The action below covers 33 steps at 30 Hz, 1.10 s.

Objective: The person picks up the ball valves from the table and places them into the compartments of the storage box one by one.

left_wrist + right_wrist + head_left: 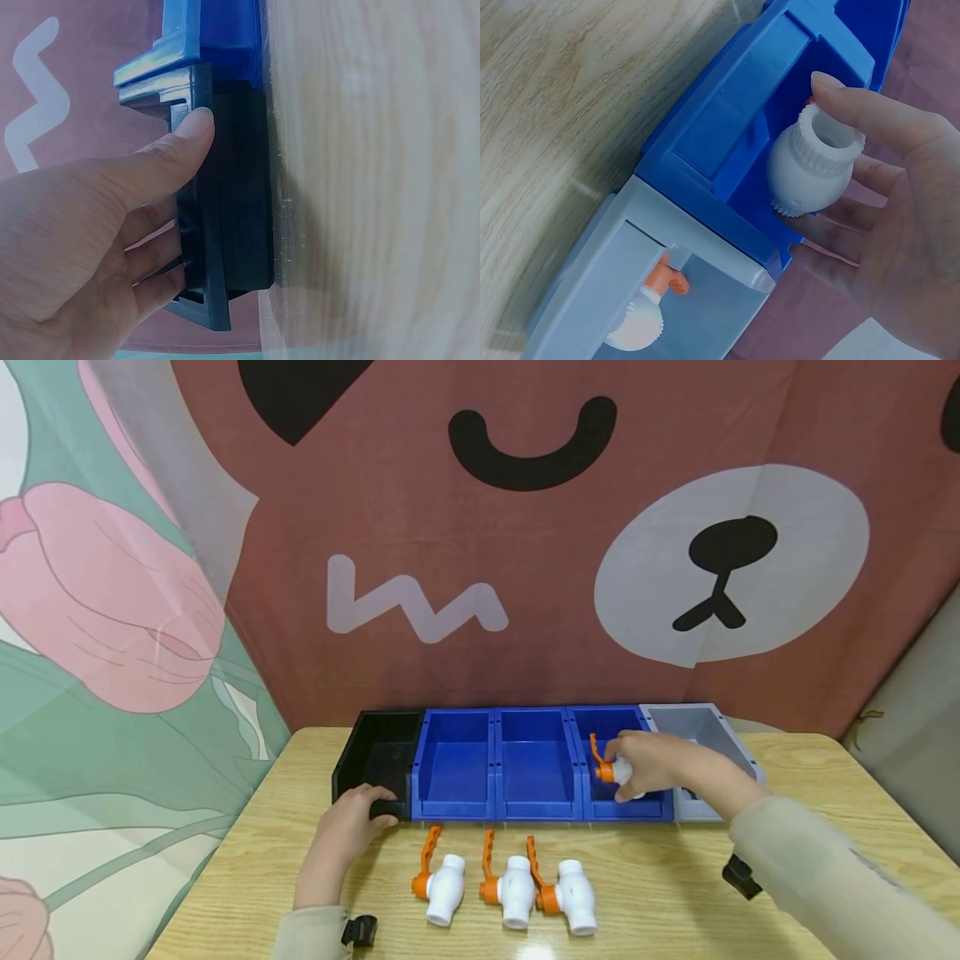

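– The right hand (651,763) is pinching a white valve (810,172) at the rightmost blue box (630,811); the left hand (347,827) is gripping the black box (384,745) at its near edge (213,255).
– Danger?
– Loosening fingers could be dropping the valve.

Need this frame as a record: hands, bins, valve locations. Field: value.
left hand: grips front edge of black bin
right hand: holds white valve at opening of right blue bin; contact with bin unclear
bin row, left to right: black bin, left blue bin, middle blue bin, right blue bin, gray bin
valves on table: left valve, middle valve, right valve
gray bin contents: one valve visible
valve handles: orange
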### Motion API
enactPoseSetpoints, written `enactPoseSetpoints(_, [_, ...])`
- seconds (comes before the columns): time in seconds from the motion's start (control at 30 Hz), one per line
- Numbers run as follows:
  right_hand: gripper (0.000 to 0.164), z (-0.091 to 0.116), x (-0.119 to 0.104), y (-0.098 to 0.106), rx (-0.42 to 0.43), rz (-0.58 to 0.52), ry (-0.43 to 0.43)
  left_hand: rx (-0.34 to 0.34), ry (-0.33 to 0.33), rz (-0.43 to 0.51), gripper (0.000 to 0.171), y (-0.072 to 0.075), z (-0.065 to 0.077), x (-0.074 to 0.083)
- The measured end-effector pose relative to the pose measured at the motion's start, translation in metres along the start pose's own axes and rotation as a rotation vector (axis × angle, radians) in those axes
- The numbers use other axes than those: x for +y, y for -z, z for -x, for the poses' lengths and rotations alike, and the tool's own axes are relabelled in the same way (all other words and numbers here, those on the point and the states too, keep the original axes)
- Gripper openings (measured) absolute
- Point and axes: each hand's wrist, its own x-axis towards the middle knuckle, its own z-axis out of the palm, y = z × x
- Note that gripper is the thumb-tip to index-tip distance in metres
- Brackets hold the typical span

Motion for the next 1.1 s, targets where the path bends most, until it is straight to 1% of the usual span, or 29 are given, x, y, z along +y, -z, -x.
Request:
enactPoseSetpoints(0.23, [0.058, -0.008, 0.000, -0.004, -0.007, 0.055, -0.028, 0.002, -0.003, 0.008, 0.024, 0.000, 0.000, 0.000])
enactPoseSetpoints(0.67, [0.060, -0.024, 0.005, -0.009, -0.016, 0.089, -0.038, 0.007, -0.009, 0.010, 0.023, 0.000, 0.000, -0.001])
enactPoseSetpoints(0.8, [0.059, -0.028, 0.005, -0.011, -0.026, 0.083, -0.050, 0.010, -0.012, 0.014, 0.023, 0.000, 0.000, -0.001])
enactPoseSetpoints(0.93, [0.058, -0.029, 0.004, -0.013, -0.038, 0.075, -0.047, 0.015, -0.015, 0.010, 0.023, 0.001, 0.000, -0.001])
enactPoseSetpoints(1.1, [0.055, -0.031, 0.006, -0.019, -0.008, 0.085, -0.012, 0.012, -0.012, 0.012, 0.023, 0.000, 0.000, -0.001])
